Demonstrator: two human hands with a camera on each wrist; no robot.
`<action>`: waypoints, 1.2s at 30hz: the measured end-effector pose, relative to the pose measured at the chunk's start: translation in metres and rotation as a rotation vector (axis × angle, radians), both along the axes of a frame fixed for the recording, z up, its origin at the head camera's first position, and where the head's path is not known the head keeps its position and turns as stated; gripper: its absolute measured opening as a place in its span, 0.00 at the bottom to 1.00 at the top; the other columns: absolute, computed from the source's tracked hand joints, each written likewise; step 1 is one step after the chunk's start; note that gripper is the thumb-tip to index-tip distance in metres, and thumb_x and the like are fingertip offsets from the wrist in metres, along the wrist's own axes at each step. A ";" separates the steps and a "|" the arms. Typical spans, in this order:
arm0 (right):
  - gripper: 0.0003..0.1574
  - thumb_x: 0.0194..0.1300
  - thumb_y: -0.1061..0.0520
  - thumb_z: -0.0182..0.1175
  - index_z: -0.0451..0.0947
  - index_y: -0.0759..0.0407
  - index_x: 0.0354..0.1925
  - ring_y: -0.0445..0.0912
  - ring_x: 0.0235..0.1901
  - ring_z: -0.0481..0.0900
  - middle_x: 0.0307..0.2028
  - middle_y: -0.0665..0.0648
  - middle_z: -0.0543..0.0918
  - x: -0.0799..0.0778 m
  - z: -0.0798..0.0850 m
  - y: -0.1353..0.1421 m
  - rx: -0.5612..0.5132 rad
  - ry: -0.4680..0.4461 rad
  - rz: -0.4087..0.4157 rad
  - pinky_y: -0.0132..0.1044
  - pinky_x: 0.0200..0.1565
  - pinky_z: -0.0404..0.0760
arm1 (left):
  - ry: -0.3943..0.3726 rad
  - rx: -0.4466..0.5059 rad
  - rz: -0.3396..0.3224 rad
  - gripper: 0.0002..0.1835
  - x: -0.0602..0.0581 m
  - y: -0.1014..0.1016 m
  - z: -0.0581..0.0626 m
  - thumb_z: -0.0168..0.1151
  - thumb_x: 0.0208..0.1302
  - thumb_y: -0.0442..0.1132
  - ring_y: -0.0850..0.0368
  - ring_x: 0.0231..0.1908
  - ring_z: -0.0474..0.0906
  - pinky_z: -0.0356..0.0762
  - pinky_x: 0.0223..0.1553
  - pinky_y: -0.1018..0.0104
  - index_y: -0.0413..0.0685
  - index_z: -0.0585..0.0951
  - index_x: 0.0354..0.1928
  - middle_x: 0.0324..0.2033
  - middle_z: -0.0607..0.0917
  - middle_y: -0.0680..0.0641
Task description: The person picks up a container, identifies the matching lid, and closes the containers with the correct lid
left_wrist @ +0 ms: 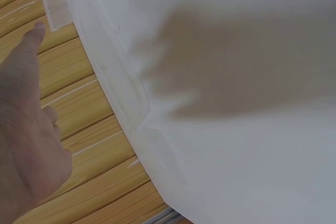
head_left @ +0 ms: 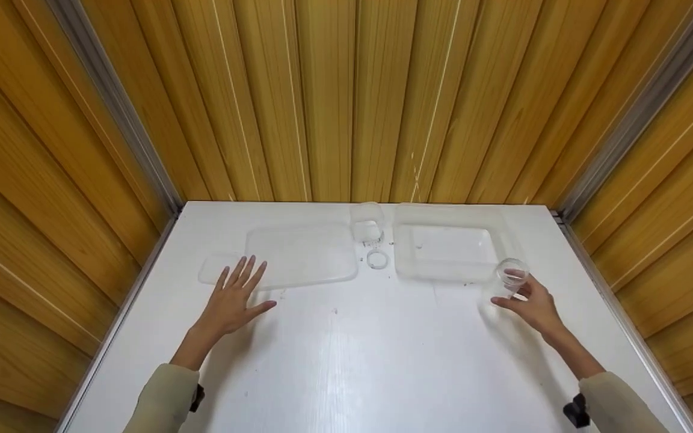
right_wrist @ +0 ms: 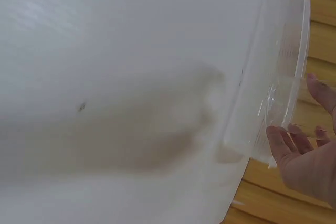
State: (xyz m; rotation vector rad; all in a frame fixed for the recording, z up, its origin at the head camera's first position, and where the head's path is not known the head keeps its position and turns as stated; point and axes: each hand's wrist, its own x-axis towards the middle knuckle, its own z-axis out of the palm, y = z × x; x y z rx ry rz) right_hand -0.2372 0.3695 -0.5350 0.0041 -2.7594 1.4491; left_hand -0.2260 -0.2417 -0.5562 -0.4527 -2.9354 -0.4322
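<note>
While the right hand [head_left: 530,304] curls its thumb and fingers round a clear jar [head_left: 503,281], the left hand [head_left: 235,300] is spread and holds nothing; whether it touches anything cannot be told. The jar stands nearly upright in the grasp, rim uppermost; contact of its base with the white table [head_left: 352,349] is unclear. Just ahead of the left fingertips, partly behind them, lies a small flat lid [head_left: 211,269]; a large rectangular lid [head_left: 301,255] extends forward and to that hand's right. Adjacent to the right hand, forward and to its left, is a large rectangular container [head_left: 443,272]. Between the hands and farther forward lies a clear round piece [head_left: 376,260], probably a lid; beyond it stands a small square container [head_left: 367,222]. Farthest from both hands rises wooden panelling [head_left: 346,108]. As to progress, the pieces appear to be laid out separately, with both flat lids apart from the containers; only the jar is held, and its release is not yet done.
</note>
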 end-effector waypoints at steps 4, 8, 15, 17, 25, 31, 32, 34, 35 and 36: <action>0.47 0.59 0.59 0.75 0.65 0.66 0.71 0.66 0.64 0.76 0.66 0.73 0.73 -0.004 -0.002 -0.031 -0.052 0.018 0.062 0.24 0.52 0.81 | 0.021 0.001 -0.009 0.48 0.002 0.002 0.000 0.61 0.66 0.64 0.38 0.80 0.49 0.45 0.77 0.34 0.48 0.59 0.80 0.79 0.57 0.38; 0.46 0.57 0.61 0.76 0.67 0.66 0.70 0.66 0.63 0.77 0.65 0.70 0.75 -0.007 -0.008 -0.062 -0.091 0.017 0.117 0.42 0.60 0.82 | 0.021 0.004 -0.014 0.47 0.004 0.005 -0.003 0.62 0.66 0.63 0.38 0.80 0.50 0.46 0.77 0.33 0.47 0.59 0.79 0.79 0.58 0.37; 0.43 0.53 0.66 0.77 0.71 0.69 0.65 0.68 0.62 0.78 0.61 0.72 0.78 -0.010 -0.031 -0.116 -0.184 0.019 0.201 0.48 0.60 0.82 | 0.010 0.002 -0.019 0.46 0.005 0.007 -0.010 0.62 0.67 0.62 0.36 0.79 0.51 0.47 0.77 0.33 0.45 0.60 0.79 0.78 0.58 0.35; 0.43 0.54 0.66 0.77 0.71 0.69 0.65 0.68 0.61 0.79 0.61 0.72 0.78 -0.012 -0.038 -0.131 -0.200 0.019 0.225 0.48 0.60 0.82 | 0.011 0.005 -0.021 0.46 0.005 0.008 -0.011 0.62 0.67 0.61 0.36 0.79 0.51 0.47 0.77 0.33 0.45 0.61 0.79 0.78 0.59 0.34; 0.43 0.55 0.65 0.76 0.69 0.69 0.66 0.69 0.58 0.80 0.59 0.74 0.79 -0.019 -0.058 -0.173 -0.210 0.004 0.307 0.52 0.60 0.82 | -0.014 0.023 -0.073 0.44 0.012 0.013 -0.017 0.63 0.69 0.57 0.35 0.79 0.50 0.46 0.77 0.34 0.44 0.60 0.79 0.78 0.57 0.34; 0.43 0.57 0.64 0.75 0.67 0.70 0.66 0.67 0.56 0.81 0.56 0.74 0.79 -0.022 -0.070 -0.179 -0.211 -0.021 0.366 0.54 0.59 0.83 | -0.025 0.071 -0.102 0.44 0.012 0.017 -0.024 0.64 0.70 0.52 0.35 0.79 0.51 0.47 0.77 0.35 0.42 0.57 0.79 0.78 0.57 0.33; 0.43 0.57 0.64 0.74 0.66 0.71 0.67 0.66 0.55 0.81 0.56 0.74 0.79 -0.022 -0.072 -0.179 -0.218 -0.023 0.371 0.54 0.58 0.83 | -0.020 0.078 -0.105 0.43 0.012 0.019 -0.025 0.64 0.70 0.51 0.35 0.79 0.52 0.48 0.77 0.34 0.41 0.57 0.79 0.78 0.57 0.33; 0.43 0.58 0.64 0.74 0.65 0.70 0.67 0.65 0.54 0.81 0.56 0.74 0.78 -0.024 -0.075 -0.178 -0.224 -0.026 0.375 0.53 0.57 0.83 | -0.003 0.098 -0.120 0.42 0.010 0.023 -0.027 0.65 0.71 0.49 0.34 0.78 0.55 0.52 0.76 0.34 0.40 0.58 0.79 0.77 0.59 0.32; 0.44 0.58 0.63 0.74 0.65 0.69 0.67 0.63 0.53 0.81 0.56 0.73 0.78 -0.025 -0.077 -0.177 -0.217 -0.031 0.374 0.51 0.56 0.83 | 0.007 0.111 -0.129 0.42 0.008 0.026 -0.028 0.65 0.70 0.47 0.34 0.77 0.56 0.53 0.75 0.33 0.40 0.59 0.78 0.77 0.60 0.31; 0.44 0.58 0.63 0.74 0.65 0.68 0.68 0.62 0.52 0.81 0.56 0.72 0.79 -0.026 -0.078 -0.176 -0.212 -0.037 0.375 0.49 0.55 0.83 | 0.017 0.133 -0.142 0.41 0.005 0.030 -0.028 0.65 0.70 0.46 0.33 0.76 0.58 0.55 0.74 0.33 0.39 0.60 0.78 0.76 0.61 0.30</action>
